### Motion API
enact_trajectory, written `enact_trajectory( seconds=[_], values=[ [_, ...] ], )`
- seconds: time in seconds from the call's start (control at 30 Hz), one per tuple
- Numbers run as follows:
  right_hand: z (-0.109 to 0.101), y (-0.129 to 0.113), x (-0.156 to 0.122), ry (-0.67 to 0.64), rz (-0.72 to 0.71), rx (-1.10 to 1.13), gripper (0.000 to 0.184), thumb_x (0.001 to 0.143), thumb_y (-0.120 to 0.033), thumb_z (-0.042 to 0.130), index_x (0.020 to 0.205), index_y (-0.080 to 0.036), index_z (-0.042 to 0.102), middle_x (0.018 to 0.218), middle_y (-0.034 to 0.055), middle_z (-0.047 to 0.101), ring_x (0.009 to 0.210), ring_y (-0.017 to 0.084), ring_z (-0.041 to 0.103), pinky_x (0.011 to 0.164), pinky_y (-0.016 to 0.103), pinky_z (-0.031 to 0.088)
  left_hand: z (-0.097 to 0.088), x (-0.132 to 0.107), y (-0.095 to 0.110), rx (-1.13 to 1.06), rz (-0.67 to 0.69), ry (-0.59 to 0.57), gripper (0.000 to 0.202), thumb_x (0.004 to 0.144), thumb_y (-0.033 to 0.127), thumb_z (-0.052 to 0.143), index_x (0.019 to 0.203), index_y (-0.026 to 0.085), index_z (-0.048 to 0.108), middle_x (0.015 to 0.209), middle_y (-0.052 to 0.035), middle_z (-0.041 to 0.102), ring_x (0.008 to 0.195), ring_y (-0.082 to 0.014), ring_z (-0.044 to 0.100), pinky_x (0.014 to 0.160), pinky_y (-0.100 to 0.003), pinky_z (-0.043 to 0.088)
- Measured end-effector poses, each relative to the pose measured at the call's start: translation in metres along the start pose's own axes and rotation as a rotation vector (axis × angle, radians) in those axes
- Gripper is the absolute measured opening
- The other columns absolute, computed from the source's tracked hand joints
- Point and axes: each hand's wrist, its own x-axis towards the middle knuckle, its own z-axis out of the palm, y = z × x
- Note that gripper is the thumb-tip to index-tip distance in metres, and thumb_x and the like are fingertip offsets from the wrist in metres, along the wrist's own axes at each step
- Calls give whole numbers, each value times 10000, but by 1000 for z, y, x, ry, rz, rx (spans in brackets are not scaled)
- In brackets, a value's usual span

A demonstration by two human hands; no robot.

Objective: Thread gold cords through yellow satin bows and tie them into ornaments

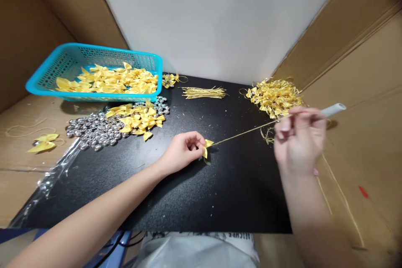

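Cord (245, 133) stretches taut between the two hands, in front of and to the right of the turquoise basket (94, 96). Its left end meets a yellow bow (208, 143), which the left hand (185, 150) pinches between thumb and fingers. The right hand (300, 134), farther right of the basket, is curled around a pale rod (333, 110); whether its fingers or the rod pull the cord I cannot tell. Silver beads (94, 127) lie just in front of the basket, loose bows (141, 118) beside them. Right of the basket lie gold strands (204, 92) and, well apart, a heap of bows (276, 96).
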Motion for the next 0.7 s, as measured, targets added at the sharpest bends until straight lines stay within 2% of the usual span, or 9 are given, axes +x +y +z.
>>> enact_trajectory(
  seconds=[0.1, 0.2, 0.3, 0.4, 0.57, 0.7],
  values=[
    [-17, -20, 25, 178, -39, 105, 141, 821, -163, 689, 730, -207, 590, 717, -84, 629, 485, 7, 523, 406, 97, 374, -1, 2, -3, 8, -32, -38, 135, 677, 188, 632, 800, 131, 631, 683, 3, 637, 525, -70, 514, 522, -188, 382],
    [-27, -32, 33, 296, -77, 121, 185, 874, -124, 616, 708, -206, 615, 709, -81, 649, 502, -6, 558, 424, 71, 422, -2, 3, -4, 9, -40, -80, 166, 675, 191, 631, 827, 129, 647, 706, -2, 648, 537, -74, 523, 529, -193, 386],
    [-26, -34, 30, 220, -92, 87, 126, 754, -205, 770, 705, -219, 655, 689, -77, 670, 509, 17, 580, 424, 87, 464, -1, 2, -3, 69, -25, -101, 168, 688, 187, 614, 839, 129, 655, 687, 4, 646, 535, -77, 517, 520, -190, 383],
    [-19, -33, 24, 116, -60, 59, 215, 620, -282, 869, 706, -228, 681, 645, -80, 674, 505, 32, 585, 448, 102, 497, -1, 0, -1, 185, 26, -94, 167, 725, 196, 590, 859, 134, 668, 656, 11, 643, 521, -80, 509, 513, -190, 378],
    [-10, -32, 19, 54, -23, 32, 195, 627, -270, 867, 726, -218, 706, 623, -70, 676, 521, 40, 600, 508, 121, 531, -3, -1, 3, 531, 207, -28, 166, 769, 177, 563, 867, 163, 695, 719, 4, 691, 532, -84, 503, 559, -209, 383],
    [-9, -31, 18, 62, 4, 44, 191, 615, -262, 868, 713, -214, 712, 606, -58, 670, 511, 46, 589, 495, 132, 519, -6, 0, 3, 652, 216, 16, 161, 770, 175, 566, 859, 175, 700, 771, -3, 717, 574, -103, 547, 588, -224, 396]
  ],
)
